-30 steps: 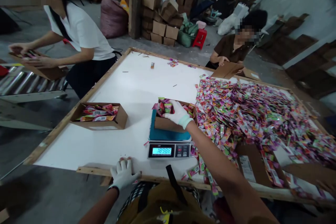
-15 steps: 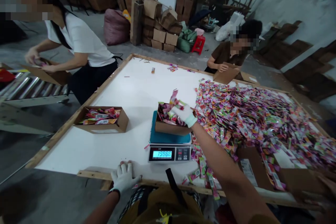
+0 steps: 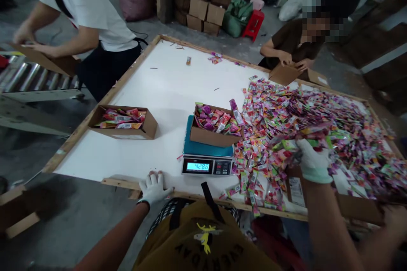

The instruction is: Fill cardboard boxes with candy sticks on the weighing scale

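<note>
My right hand (image 3: 313,161), in a white glove with a green cuff, is over a large heap of bright foil sachets (image 3: 333,127) and is shut on a bunch of them. A cardboard box (image 3: 210,137) full of sachets stands on the blue pan of a digital scale (image 3: 206,166), left of that hand. My left hand (image 3: 154,188), also gloved, rests on the near edge of the white table (image 3: 143,93), fingers apart and holding nothing. The display reads about 4288.
A second sachet-filled cardboard box (image 3: 122,131) stands left of the scale. A person in a white shirt (image 3: 92,12) and a person in a brown shirt (image 3: 289,42) each handle cardboard. A third person's hand (image 3: 394,220) is at the lower right. A roller conveyor (image 3: 28,76) lies at left.
My right hand has left the box on the scale and moved right into the heap, gripping sachets. The display number has changed. The view has tilted further down.
</note>
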Available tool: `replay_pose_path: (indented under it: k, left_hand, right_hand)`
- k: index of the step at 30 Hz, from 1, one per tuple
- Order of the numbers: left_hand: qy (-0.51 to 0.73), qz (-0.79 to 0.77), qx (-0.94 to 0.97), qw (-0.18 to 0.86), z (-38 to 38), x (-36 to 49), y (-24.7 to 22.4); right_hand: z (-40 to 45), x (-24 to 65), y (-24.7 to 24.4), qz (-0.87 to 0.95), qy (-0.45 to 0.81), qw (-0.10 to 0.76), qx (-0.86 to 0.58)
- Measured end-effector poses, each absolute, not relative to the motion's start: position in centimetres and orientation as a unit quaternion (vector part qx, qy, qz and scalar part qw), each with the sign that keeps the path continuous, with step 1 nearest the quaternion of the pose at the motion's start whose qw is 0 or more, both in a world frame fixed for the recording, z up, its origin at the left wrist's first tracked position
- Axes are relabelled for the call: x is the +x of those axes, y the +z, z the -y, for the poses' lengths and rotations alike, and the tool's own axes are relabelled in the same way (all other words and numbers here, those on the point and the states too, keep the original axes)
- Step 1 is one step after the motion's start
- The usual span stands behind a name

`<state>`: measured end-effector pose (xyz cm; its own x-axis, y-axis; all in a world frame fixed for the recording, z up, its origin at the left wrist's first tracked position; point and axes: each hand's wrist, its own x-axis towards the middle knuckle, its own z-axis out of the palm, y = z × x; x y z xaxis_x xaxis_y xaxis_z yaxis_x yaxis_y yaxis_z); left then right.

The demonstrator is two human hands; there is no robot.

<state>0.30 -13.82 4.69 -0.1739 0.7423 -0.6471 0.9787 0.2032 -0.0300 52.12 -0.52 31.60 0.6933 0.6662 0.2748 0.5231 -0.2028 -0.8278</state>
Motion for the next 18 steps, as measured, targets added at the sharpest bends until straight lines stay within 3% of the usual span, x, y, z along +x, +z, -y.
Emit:
replay_pose_path:
  k: [4, 8, 10, 13, 15, 18]
  left_hand:
    - [-0.235, -0.730, 0.589, 0.255, 13.7, 0.4, 4.8]
    - [-0.243, -0.729, 0.589, 0.251, 13.6, 0.5, 5.1]
    - [-0.245, -0.727, 0.590, 0.249, 13.6, 0.5, 5.0]
    - [-0.239, -0.727, 0.596, 0.242, 13.7, 0.4, 4.7]
    - [-0.237, -0.730, 0.597, 0.234, 13.7, 0.3, 4.4]
    - [-0.236, -0.734, 0.594, 0.230, 13.7, 0.1, 4.2]
  right_hand:
    - [2.3, 55.0, 27.5, 0.407, 0.212, 0.388, -0.799]
    - [2.3, 55.4, 26.5, 0.484, 0.186, 0.201, -0.831]
    - [1.8, 53.8, 27.5, 0.520, 0.181, 0.212, -0.807]
    - [-0.2, 48.8, 30.1, 0.577, 0.247, 0.326, -0.707]
    - [-2.2, 44.4, 31.9, 0.622, 0.274, 0.358, -0.640]
    - [-6.2, 37.8, 33.2, 0.695, 0.248, 0.240, -0.631]
